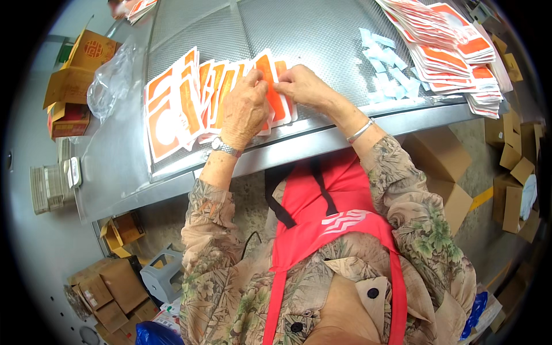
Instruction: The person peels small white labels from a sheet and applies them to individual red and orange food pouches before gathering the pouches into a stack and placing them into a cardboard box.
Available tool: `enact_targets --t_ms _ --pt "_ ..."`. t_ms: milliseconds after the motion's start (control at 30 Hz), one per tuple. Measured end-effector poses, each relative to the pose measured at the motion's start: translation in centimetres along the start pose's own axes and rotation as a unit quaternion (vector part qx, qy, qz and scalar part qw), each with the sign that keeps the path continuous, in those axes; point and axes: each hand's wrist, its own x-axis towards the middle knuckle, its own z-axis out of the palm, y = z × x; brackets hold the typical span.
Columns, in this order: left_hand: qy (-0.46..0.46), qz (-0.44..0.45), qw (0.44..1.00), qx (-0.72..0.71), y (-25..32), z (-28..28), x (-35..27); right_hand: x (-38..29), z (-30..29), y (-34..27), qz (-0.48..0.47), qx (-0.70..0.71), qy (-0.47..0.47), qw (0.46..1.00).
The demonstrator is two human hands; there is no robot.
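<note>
A fanned row of orange-and-white printed cards (166,116) lies along the near left part of the metal table (297,26). Over the row's right part is my left hand (246,108), its fingertips pinched at the upper part of a card. My right hand (304,86) comes in from the right, thumb and forefinger close together at the edge of the rightmost upright card (276,90). Whether its fingertips grip that card is hard to see. Small pale-blue strips (390,64) lie scattered right of my hands. Beyond them stand thick stacks of similar orange-and-white cards (448,60).
A clear plastic bag (110,82) and an open yellow carton (82,64) are at the left. The table's metal front edge (293,144) runs before me. Cardboard boxes (440,159) and a grey plastic stool (164,274) stand below. At the top left, part of another person's hand (117,8) shows near cards.
</note>
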Motion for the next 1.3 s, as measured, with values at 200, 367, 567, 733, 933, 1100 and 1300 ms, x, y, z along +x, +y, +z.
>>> enact_targets --t_ms 200,367,567,733,933,1100,1300 --pt "-0.063 -0.085 0.994 -0.001 0.5 -0.8 1.0 -1.0 0.8 1.5 -0.030 0.109 0.099 0.989" --pt "-0.128 -0.129 0.983 -0.018 -0.4 -0.2 2.0 0.3 1.6 2.2 -0.087 0.156 0.073 0.981" --pt "-0.128 -0.136 0.973 -0.138 -2.5 -0.2 2.1 -0.4 0.6 1.5 -0.045 0.141 0.021 0.989" --pt "-0.183 -0.184 0.958 -0.126 -3.7 -0.4 2.4 -0.1 1.1 1.4 -0.043 0.175 0.022 0.983" --pt "-0.194 -0.179 0.948 -0.175 -4.5 -0.2 2.7 0.6 2.1 1.7 -0.073 0.198 0.020 0.977" --pt "-0.169 -0.148 0.957 -0.186 -5.2 -0.3 2.1 0.1 2.6 1.5 -0.028 0.223 0.029 0.974" --pt "-0.094 -0.194 0.976 -0.045 -3.9 0.2 0.8 -0.7 1.0 2.4 -0.078 -0.103 0.237 0.963"
